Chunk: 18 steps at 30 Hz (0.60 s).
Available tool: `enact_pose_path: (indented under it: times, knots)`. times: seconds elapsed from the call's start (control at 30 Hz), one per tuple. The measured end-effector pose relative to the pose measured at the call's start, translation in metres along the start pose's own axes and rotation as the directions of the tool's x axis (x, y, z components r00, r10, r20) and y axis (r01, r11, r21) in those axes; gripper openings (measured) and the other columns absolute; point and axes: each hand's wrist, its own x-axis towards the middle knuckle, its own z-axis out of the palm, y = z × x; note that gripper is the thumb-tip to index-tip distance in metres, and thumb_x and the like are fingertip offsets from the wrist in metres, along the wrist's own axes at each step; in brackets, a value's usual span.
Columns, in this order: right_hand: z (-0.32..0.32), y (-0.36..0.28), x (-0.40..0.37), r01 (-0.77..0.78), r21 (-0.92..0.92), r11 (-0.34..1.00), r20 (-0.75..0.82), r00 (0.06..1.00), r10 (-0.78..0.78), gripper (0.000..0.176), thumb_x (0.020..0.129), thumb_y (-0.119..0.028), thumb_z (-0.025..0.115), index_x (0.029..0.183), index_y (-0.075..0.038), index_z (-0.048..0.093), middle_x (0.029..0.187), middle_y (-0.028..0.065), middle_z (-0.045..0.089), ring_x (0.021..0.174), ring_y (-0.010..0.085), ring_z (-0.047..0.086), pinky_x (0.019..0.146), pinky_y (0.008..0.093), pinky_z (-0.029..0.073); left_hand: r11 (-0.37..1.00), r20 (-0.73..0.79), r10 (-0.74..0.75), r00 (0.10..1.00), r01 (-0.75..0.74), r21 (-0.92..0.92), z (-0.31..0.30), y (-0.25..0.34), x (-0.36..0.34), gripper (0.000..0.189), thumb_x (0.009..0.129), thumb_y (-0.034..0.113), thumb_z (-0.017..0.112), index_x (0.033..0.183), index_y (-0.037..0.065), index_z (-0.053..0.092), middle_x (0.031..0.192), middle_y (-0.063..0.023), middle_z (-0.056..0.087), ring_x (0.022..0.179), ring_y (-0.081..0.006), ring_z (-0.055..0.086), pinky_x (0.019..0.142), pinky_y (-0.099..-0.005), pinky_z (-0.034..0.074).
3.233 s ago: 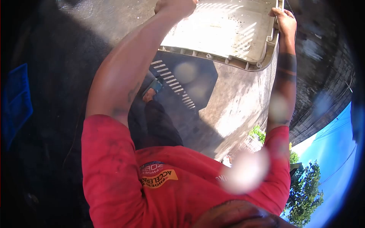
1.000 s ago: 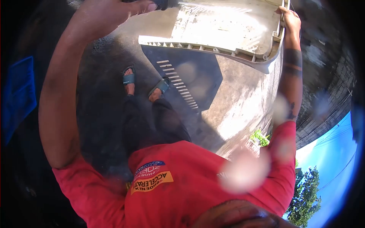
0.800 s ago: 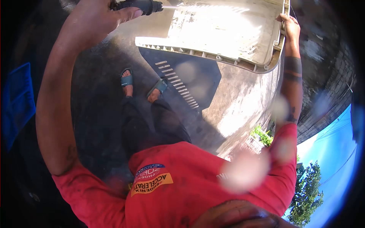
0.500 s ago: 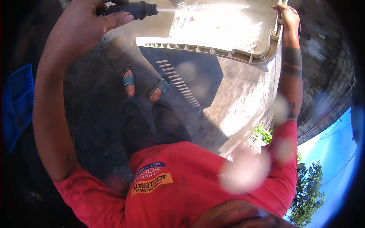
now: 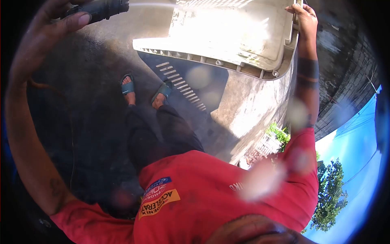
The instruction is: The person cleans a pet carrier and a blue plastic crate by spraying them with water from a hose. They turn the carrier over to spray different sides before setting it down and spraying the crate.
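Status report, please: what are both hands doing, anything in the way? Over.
Left hand: gripping black nozzle, thin jet aimed at pale panel. Right hand: holding its edge. Nothing seen between nozzle and panel.

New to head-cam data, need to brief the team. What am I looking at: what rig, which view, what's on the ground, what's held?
No robot here: a person works with two bare hands. There is one view, from a camera on the head, looking forward and down past the red shirt. The left hand holds a black spray nozzle; a thin jet, probably water, points toward a pale plastic panel. The right hand grips the panel's edge. On the ground are the wearer's feet in slide sandals and a slotted shadow. The panel's far side is out of frame.
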Motion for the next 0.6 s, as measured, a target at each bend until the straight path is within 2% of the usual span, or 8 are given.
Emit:
enact_pose_path:
  times: [0.03, 0.13, 0.17, 0.23, 0.43, 0.47, 0.57, 0.6]
  knots:
    - [0.004, -0.007, 0.000, -0.056, -0.016, 0.998, -0.072, 0.996, 0.055, 0.011, 0.079, -0.006, 0.060, 0.090, -0.004, 0.058, 0.082, 0.0080, 0.060, 0.068, 0.0130, 0.058, 0.061, 0.0257, 0.049, 1.000, -0.027, -0.001, 1.000, 0.001, 0.006, 0.000, -0.001, -0.001, 0.041, 0.089, 0.030, 0.066, 0.121, 0.006, 0.059, 0.114, -0.0030, 0.060, 0.111, -0.0127, 0.053, 0.097, -0.0297, 0.040]
    - [0.006, -0.022, 0.000, -0.018, 0.006, 1.000, -0.062, 0.998, 0.019, 0.027, 0.086, -0.010, 0.063, 0.108, 0.003, 0.055, 0.085, 0.0113, 0.071, 0.080, 0.0154, 0.066, 0.082, 0.0295, 0.050, 0.999, -0.039, 0.008, 0.999, -0.007, 0.035, -0.008, 0.003, -0.001, 0.039, 0.088, 0.029, 0.067, 0.120, 0.006, 0.060, 0.113, -0.0040, 0.061, 0.111, -0.0161, 0.055, 0.096, -0.0316, 0.042]
    - [0.008, -0.036, -0.016, -0.158, -0.052, 0.986, -0.097, 0.984, 0.153, 0.031, 0.086, -0.009, 0.062, 0.113, 0.004, 0.053, 0.086, 0.0124, 0.071, 0.081, 0.0165, 0.067, 0.083, 0.0301, 0.050, 0.999, 0.001, 0.019, 1.000, -0.019, 0.049, -0.019, 0.004, 0.007, 0.038, 0.087, 0.028, 0.067, 0.119, 0.006, 0.061, 0.112, -0.0056, 0.063, 0.110, -0.0187, 0.058, 0.095, -0.0331, 0.044]
    - [-0.003, -0.015, -0.015, -0.070, 0.030, 0.997, -0.006, 0.998, 0.070, 0.031, 0.086, -0.007, 0.061, 0.113, 0.005, 0.052, 0.087, 0.0140, 0.071, 0.081, 0.0181, 0.068, 0.083, 0.0304, 0.050, 0.996, 0.067, 0.029, 0.997, -0.034, 0.077, -0.036, 0.007, 0.021, 0.038, 0.086, 0.027, 0.068, 0.118, 0.007, 0.063, 0.110, -0.0074, 0.064, 0.107, -0.0213, 0.061, 0.092, -0.0345, 0.046]
    - [0.002, -0.024, -0.027, -0.064, 0.134, 0.989, 0.036, 0.998, 0.059, 0.026, 0.086, -0.003, 0.059, 0.109, 0.005, 0.050, 0.088, 0.0162, 0.070, 0.082, 0.0203, 0.069, 0.082, 0.0276, 0.052, 0.977, 0.097, 0.042, 0.994, -0.061, 0.205, -0.042, 0.031, 0.042, 0.038, 0.084, 0.026, 0.070, 0.115, 0.005, 0.064, 0.105, -0.0086, 0.066, 0.101, -0.0214, 0.062, 0.088, -0.0344, 0.047]
    - [0.009, -0.033, -0.029, -0.039, 0.156, 0.987, 0.011, 0.999, 0.038, 0.029, 0.080, 0.002, 0.063, 0.106, 0.003, 0.051, 0.082, 0.0110, 0.068, 0.075, 0.0154, 0.066, 0.073, 0.0239, 0.051, 0.971, 0.098, 0.045, 0.994, -0.067, 0.228, -0.042, 0.034, 0.045, 0.038, 0.083, 0.026, 0.070, 0.114, 0.005, 0.064, 0.104, -0.0088, 0.066, 0.100, -0.0215, 0.062, 0.087, -0.0343, 0.047]
    - [0.036, -0.066, -0.049, 0.099, 0.126, 0.987, -0.092, 0.992, -0.088, 0.018, 0.078, -0.004, 0.061, 0.095, -0.003, 0.055, 0.079, 0.0057, 0.058, 0.067, 0.0128, 0.058, 0.062, 0.0249, 0.050, 0.954, 0.103, 0.051, 0.993, -0.079, 0.288, -0.043, 0.048, 0.051, 0.038, 0.082, 0.026, 0.072, 0.113, 0.004, 0.065, 0.102, -0.0094, 0.066, 0.098, -0.0216, 0.062, 0.085, -0.0343, 0.047]
    - [0.036, -0.070, -0.050, 0.075, 0.114, 0.991, -0.083, 0.994, -0.065, 0.024, 0.075, 0.000, 0.060, 0.098, -0.002, 0.054, 0.079, 0.0051, 0.057, 0.068, 0.0129, 0.058, 0.063, 0.0246, 0.050, 0.948, 0.103, 0.055, 0.993, -0.084, 0.306, -0.043, 0.053, 0.053, 0.038, 0.082, 0.025, 0.072, 0.113, 0.004, 0.065, 0.101, -0.0096, 0.066, 0.097, -0.0216, 0.062, 0.084, -0.0342, 0.048]
